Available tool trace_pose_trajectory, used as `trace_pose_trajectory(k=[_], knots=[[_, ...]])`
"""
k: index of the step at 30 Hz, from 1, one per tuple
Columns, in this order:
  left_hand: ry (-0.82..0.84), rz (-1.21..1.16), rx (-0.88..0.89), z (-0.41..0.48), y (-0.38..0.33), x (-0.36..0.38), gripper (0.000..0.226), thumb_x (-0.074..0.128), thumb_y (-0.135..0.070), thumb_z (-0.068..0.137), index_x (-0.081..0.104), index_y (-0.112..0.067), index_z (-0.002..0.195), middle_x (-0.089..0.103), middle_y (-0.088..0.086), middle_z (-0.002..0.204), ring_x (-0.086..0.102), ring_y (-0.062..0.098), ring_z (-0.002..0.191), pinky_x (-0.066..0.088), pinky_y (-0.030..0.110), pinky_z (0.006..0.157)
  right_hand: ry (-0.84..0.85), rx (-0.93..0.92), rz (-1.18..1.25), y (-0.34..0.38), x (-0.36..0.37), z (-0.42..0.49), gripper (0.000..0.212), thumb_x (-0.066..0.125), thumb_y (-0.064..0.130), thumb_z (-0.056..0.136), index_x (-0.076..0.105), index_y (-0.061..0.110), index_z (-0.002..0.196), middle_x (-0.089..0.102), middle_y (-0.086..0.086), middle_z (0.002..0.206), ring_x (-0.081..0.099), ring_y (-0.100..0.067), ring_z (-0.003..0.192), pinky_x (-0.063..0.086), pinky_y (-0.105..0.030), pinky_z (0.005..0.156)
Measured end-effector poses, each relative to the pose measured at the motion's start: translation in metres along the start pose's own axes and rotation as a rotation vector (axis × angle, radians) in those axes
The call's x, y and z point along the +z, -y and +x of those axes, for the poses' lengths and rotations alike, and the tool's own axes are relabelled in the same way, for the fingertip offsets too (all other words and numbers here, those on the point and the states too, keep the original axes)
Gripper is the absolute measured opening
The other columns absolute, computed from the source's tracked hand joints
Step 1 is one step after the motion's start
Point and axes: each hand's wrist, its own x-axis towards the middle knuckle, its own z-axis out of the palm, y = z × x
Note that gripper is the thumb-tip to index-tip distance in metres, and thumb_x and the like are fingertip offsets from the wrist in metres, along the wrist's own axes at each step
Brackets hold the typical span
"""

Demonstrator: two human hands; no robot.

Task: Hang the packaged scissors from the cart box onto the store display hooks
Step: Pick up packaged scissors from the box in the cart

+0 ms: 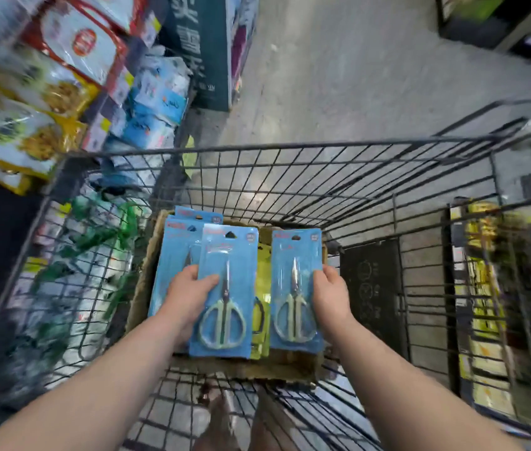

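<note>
Left hand (pixel 189 288): fingers behind left blue pack (pixel 234 255), only the thumb shows. Right hand (pixel 329 291): likewise behind right blue pack (pixel 296 252). Pack print too blurred to read. Yellow pack (pixel 261 281) between them mostly covered. Cardboard box (pixel 277 366) contents largely hidden. Forearms cut by near edge. Shelf goods (pixel 29 92) at left motion-blurred, labels unreadable.

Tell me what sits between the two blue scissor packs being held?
In the head view, a yellow pack lying in the cardboard box shows in the gap between the left blue pack and the right blue pack.
</note>
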Motion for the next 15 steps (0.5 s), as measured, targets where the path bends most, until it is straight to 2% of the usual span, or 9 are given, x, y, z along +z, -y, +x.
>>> trace_pose_trajectory(k=[3, 5, 7, 10, 13, 15], knots=[[-0.017, -0.040, 0.037, -0.018, -0.015, -0.014, 0.012, 0.056, -0.005, 0.087, 0.065, -0.013, 0.087, 0.070, 0.019, 0.100, 0.067, 0.036, 0.087, 0.054, 0.057, 0.083, 0.004, -0.076, 0.002, 0.027, -0.006, -0.028, 0.018, 0.042, 0.005, 0.089, 0.059, -0.001, 0.091, 0.056, -0.005, 0.077, 0.049, -0.016, 0.070, 0.040, -0.027, 0.059], [-0.027, -0.072, 0.069, -0.034, -0.028, -0.021, 0.014, 0.053, -0.002, 0.089, 0.064, -0.009, 0.095, 0.068, 0.018, 0.095, 0.065, 0.032, 0.080, 0.054, 0.050, 0.081, 0.005, -0.113, 0.018, 0.042, -0.009, -0.046, 0.018, 0.045, 0.004, 0.088, 0.061, -0.001, 0.094, 0.059, -0.006, 0.080, 0.053, -0.018, 0.074, 0.043, -0.029, 0.063], [-0.047, -0.088, 0.093, -0.048, -0.039, -0.029, 0.014, 0.052, 0.000, 0.090, 0.064, -0.008, 0.094, 0.067, 0.015, 0.086, 0.062, 0.027, 0.072, 0.053, 0.043, 0.075, 0.028, -0.137, 0.029, 0.057, -0.011, -0.063, 0.016, 0.045, 0.005, 0.088, 0.060, 0.004, 0.094, 0.059, -0.003, 0.079, 0.055, -0.016, 0.071, 0.046, -0.029, 0.066], [-0.044, -0.087, 0.130, -0.067, -0.052, -0.040, 0.015, 0.053, -0.001, 0.090, 0.065, -0.009, 0.093, 0.069, 0.015, 0.087, 0.064, 0.030, 0.076, 0.053, 0.044, 0.077, 0.059, -0.179, 0.021, 0.076, -0.014, -0.083, 0.013, 0.046, 0.007, 0.088, 0.058, 0.009, 0.092, 0.060, -0.002, 0.079, 0.056, -0.011, 0.068, 0.046, -0.027, 0.060], [-0.069, -0.116, 0.167, -0.086, -0.062, -0.047, 0.018, 0.053, -0.002, 0.090, 0.064, -0.005, 0.105, 0.069, 0.018, 0.093, 0.065, 0.031, 0.080, 0.053, 0.041, 0.074, 0.077, -0.231, 0.006, 0.092, -0.013, -0.101, 0.010, 0.050, 0.010, 0.081, 0.058, 0.014, 0.084, 0.064, -0.006, 0.082, 0.064, -0.023, 0.078, 0.053, -0.037, 0.070], [-0.095, -0.142, 0.194, -0.099, -0.066, -0.051, 0.022, 0.054, -0.001, 0.089, 0.064, -0.003, 0.109, 0.069, 0.018, 0.095, 0.065, 0.031, 0.079, 0.053, 0.037, 0.069, 0.105, -0.253, -0.009, 0.103, -0.013, -0.113, 0.011, 0.050, 0.010, 0.081, 0.058, 0.013, 0.088, 0.064, -0.006, 0.083, 0.063, -0.021, 0.076, 0.053, -0.036, 0.069]])
